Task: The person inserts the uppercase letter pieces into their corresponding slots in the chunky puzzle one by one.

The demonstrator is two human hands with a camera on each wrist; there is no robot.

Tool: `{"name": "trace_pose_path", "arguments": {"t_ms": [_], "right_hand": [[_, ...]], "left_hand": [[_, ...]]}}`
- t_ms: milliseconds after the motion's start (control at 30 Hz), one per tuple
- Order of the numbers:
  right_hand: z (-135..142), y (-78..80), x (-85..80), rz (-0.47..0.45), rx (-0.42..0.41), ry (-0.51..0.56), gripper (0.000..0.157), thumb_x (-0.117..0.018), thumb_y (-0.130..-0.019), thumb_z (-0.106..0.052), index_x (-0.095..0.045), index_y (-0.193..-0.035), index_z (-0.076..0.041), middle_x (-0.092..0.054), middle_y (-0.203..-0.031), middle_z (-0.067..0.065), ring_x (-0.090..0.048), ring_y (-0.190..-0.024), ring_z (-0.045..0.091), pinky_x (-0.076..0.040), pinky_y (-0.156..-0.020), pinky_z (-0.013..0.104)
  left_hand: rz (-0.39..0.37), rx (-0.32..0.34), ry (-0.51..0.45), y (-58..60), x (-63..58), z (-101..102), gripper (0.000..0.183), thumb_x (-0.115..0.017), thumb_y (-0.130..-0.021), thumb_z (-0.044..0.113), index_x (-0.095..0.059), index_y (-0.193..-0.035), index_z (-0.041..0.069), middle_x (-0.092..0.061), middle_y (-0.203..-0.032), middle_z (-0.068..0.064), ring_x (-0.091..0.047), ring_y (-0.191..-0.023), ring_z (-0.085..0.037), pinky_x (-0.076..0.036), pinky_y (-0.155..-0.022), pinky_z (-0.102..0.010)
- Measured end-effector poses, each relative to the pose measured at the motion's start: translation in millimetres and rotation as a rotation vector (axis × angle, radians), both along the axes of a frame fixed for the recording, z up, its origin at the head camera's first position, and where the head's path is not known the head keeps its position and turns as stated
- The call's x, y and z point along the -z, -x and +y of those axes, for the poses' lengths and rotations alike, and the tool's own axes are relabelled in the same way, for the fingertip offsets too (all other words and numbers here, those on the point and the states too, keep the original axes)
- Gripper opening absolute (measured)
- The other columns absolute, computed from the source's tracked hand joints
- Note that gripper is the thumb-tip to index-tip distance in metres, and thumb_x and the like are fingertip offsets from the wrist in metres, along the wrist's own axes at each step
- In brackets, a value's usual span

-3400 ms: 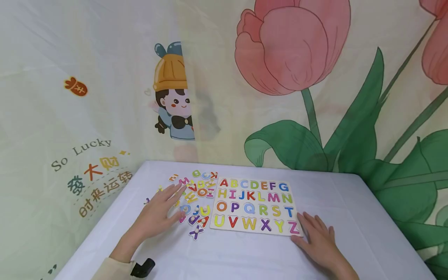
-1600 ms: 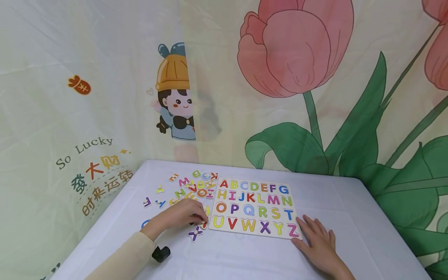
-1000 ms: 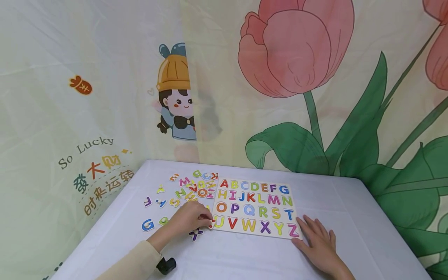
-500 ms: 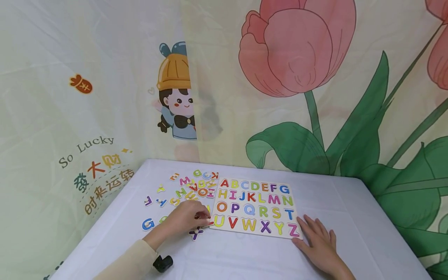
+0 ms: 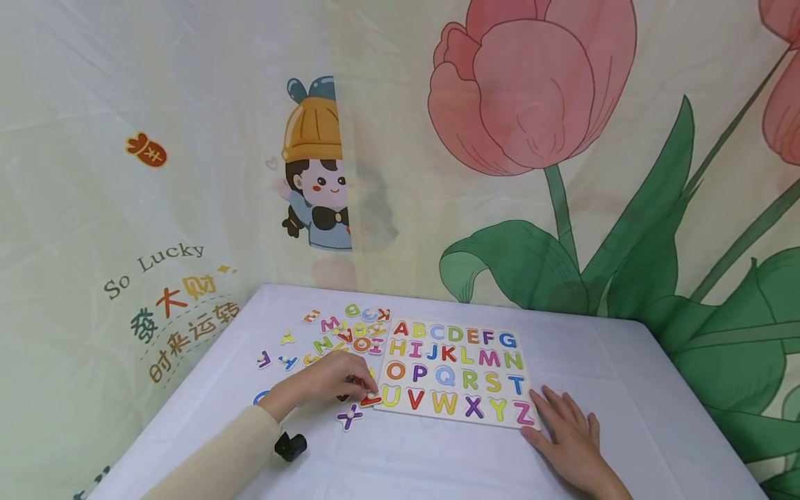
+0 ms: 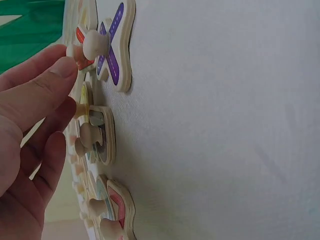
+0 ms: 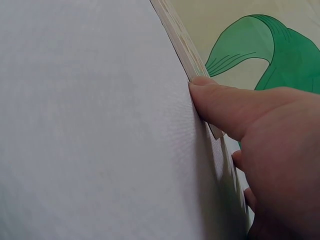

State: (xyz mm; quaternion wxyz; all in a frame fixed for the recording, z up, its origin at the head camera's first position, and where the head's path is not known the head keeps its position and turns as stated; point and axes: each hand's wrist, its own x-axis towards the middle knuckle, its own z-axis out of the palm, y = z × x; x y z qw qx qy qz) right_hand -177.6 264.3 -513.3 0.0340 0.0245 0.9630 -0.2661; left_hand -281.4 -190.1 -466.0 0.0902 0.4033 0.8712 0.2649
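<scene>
My left hand (image 5: 334, 378) is at the board's lower left corner. Its thumb and forefinger pinch the wooden knob of a red letter puzzle piece (image 5: 371, 400), which in the left wrist view (image 6: 82, 35) sits behind a purple X piece. That X piece (image 5: 349, 417) lies on the cloth just below the hand. The alphabet puzzle board (image 5: 459, 419), a pale panel with coloured letters A to Z, lies flat beside it. My right hand (image 5: 565, 434) rests at the board's lower right corner, fingers extended along the side and thumb touching the edge (image 7: 212, 132).
Several loose knobbed letters lie left of the board, among them a purple F (image 5: 264, 359), a blue T (image 5: 287, 362) and an orange O (image 5: 361, 344). White cloth covers the table (image 5: 437, 465). A printed curtain (image 5: 400, 139) hangs behind it.
My left hand has gone from spread over the loose letters to pinching the red piece, then shifted slightly around the board's lower left corner. My right hand stays at the board's edge.
</scene>
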Motion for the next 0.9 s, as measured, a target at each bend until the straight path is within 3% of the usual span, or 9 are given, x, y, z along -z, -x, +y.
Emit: {"name": "trace_pose_path", "arguments": {"t_ms": [267,633,900], "right_hand": [[-0.7,-0.6,-1.4,0.011,-0.004,-0.010,0.095,-0.071,-0.094,-0.062,-0.038,-0.163,-0.005,-0.019,-0.170,0.030,0.002,-0.153,0.059,0.014,-0.110,0.084],[-2.0,0.3,-2.8,-0.003,0.002,-0.017,0.093,-0.070,-0.095,-0.060,-0.037,-0.163,-0.005,-0.018,-0.170,0.030,0.004,-0.154,0.059,0.016,-0.111,0.083],[-1.6,0.4,-2.7,-0.006,0.004,-0.018,0.093,-0.069,-0.096,-0.060,-0.037,-0.163,-0.006,-0.017,-0.171,0.029,0.004,-0.154,0.059,0.016,-0.111,0.082]], "left_hand": [[0.018,0.010,0.023,4.6,4.2,3.2,0.014,-0.082,-0.095,0.017,-0.084,-0.106,0.026,-0.071,-0.092,0.020,-0.059,-0.080,0.002,-0.053,-0.076,-0.021],[0.041,-0.033,0.010,-1.4,8.3,8.9,0.010,-0.080,-0.096,0.025,-0.083,-0.105,0.028,-0.071,-0.094,0.023,-0.061,-0.082,0.002,-0.053,-0.082,-0.024],[0.094,-0.136,-0.013,-8.1,9.0,27.2,0.008,-0.082,-0.095,0.029,-0.084,-0.103,0.030,-0.070,-0.093,0.026,-0.060,-0.082,0.003,-0.052,-0.079,-0.024]]}}
